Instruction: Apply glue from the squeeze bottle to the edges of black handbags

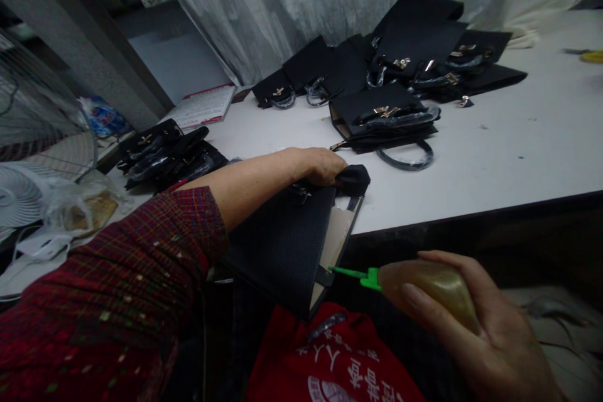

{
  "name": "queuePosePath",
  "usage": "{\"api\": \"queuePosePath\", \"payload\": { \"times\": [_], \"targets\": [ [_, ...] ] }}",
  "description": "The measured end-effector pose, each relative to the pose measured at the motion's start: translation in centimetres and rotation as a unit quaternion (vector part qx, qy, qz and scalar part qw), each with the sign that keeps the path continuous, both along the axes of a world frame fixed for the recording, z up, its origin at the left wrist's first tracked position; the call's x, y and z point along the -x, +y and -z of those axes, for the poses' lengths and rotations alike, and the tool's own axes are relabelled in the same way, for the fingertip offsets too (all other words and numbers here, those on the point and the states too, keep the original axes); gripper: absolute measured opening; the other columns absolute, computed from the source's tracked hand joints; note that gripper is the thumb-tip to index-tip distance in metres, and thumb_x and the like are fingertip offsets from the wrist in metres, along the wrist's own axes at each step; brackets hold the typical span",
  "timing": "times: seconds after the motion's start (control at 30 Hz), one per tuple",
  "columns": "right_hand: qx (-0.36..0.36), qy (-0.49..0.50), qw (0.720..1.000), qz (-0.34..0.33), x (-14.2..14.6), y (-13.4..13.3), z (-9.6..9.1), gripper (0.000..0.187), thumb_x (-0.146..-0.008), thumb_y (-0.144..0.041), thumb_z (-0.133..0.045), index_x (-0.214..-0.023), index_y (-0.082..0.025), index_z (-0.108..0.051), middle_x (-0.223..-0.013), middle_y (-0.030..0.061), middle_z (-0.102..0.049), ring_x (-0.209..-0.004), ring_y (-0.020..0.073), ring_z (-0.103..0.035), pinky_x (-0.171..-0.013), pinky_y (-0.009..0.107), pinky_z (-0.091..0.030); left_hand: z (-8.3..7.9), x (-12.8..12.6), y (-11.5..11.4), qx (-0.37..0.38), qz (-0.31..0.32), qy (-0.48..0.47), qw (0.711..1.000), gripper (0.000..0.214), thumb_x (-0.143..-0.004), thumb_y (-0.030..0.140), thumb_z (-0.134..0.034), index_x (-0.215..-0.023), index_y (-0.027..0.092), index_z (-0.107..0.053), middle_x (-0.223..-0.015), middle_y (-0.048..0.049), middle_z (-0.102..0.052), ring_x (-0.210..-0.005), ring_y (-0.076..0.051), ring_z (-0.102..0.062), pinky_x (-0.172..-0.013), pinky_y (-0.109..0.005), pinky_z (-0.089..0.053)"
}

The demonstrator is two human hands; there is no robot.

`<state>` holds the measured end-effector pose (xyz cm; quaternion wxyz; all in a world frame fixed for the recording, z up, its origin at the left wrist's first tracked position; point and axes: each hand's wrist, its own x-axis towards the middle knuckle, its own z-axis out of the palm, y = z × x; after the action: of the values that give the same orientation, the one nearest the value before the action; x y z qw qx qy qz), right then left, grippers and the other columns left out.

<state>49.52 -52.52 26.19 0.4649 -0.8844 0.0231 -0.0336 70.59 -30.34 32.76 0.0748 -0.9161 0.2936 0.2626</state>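
My left hand (323,166) is closed over the top edge of a black leather handbag (282,245) that leans against the front edge of the white table (518,151). The bag's open side shows a tan lining. My right hand (471,320) is wrapped round a yellowish squeeze bottle (438,286). Its green nozzle (353,274) points left and touches the lower corner of the bag's open side. A red checked sleeve covers my left arm.
Several black handbags with gold clasps (391,113) lie piled at the table's far side, and more (164,151) at the left. A fan (32,157) stands far left. A red apron with white print (339,358) is below me. A grey curtain hangs behind.
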Motion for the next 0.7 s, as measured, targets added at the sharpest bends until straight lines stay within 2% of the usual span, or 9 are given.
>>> {"api": "queuePosePath", "payload": {
  "times": [0.1, 0.3, 0.37, 0.5, 0.7],
  "targets": [
    [-0.014, 0.021, 0.999, -0.025, -0.1, 0.0, -0.3, 0.051, -0.07, -0.069, -0.065, -0.1, -0.028, -0.067, -0.077, 0.0033, -0.075, -0.061, 0.0264, -0.071, -0.048, 0.032, -0.057, 0.0, -0.1, 0.0, -0.013, 0.056, -0.024, 0.998, 0.033, -0.088, 0.041, -0.057, -0.113, 0.021, -0.068, -0.108, -0.0094, -0.072, -0.089, -0.022, -0.063, -0.081, -0.032, -0.047],
    [-0.018, 0.035, 0.999, -0.034, -0.4, -0.1, -0.5, 0.051, -0.073, -0.07, -0.062, -0.099, -0.026, -0.066, -0.077, 0.0029, -0.074, -0.064, 0.0255, -0.071, -0.051, 0.032, -0.057, -0.5, 0.1, 0.3, -0.018, 0.053, -0.025, 0.998, 0.036, -0.086, 0.044, -0.056, -0.114, 0.024, -0.067, -0.109, -0.0076, -0.072, -0.089, -0.022, -0.063, -0.082, -0.032, -0.047],
    [-0.028, 0.043, 0.997, -0.051, -0.5, -0.1, -0.5, 0.051, -0.075, -0.07, -0.061, -0.1, -0.026, -0.066, -0.078, 0.003, -0.074, -0.066, 0.0254, -0.071, -0.053, 0.031, -0.058, -1.1, 0.4, 0.5, -0.018, 0.049, -0.027, 0.998, 0.036, -0.086, 0.043, -0.056, -0.114, 0.024, -0.068, -0.109, -0.0075, -0.072, -0.089, -0.022, -0.064, -0.082, -0.032, -0.047],
    [-0.033, 0.044, 0.998, -0.039, -1.1, 0.2, -0.3, 0.051, -0.075, -0.067, -0.062, -0.103, -0.024, -0.065, -0.081, 0.0036, -0.074, -0.067, 0.0256, -0.071, -0.053, 0.031, -0.057, -2.9, 1.2, 0.8, -0.028, 0.038, -0.043, 0.998, 0.033, -0.086, 0.037, -0.057, -0.113, 0.022, -0.069, -0.109, -0.0082, -0.072, -0.088, -0.021, -0.064, -0.081, -0.031, -0.047],
    [-0.061, 0.056, 0.995, -0.062, -1.4, 0.3, -0.4, 0.055, -0.072, -0.071, -0.063, -0.102, -0.024, -0.064, -0.076, 0.003, -0.073, -0.063, 0.025, -0.069, -0.051, 0.031, -0.055, -5.6, 1.9, 1.8, -0.009, 0.042, -0.06, 0.997, 0.034, -0.085, 0.034, -0.058, -0.114, 0.021, -0.069, -0.108, -0.0079, -0.073, -0.09, -0.021, -0.064, -0.083, -0.03, -0.046]
  ]
}}
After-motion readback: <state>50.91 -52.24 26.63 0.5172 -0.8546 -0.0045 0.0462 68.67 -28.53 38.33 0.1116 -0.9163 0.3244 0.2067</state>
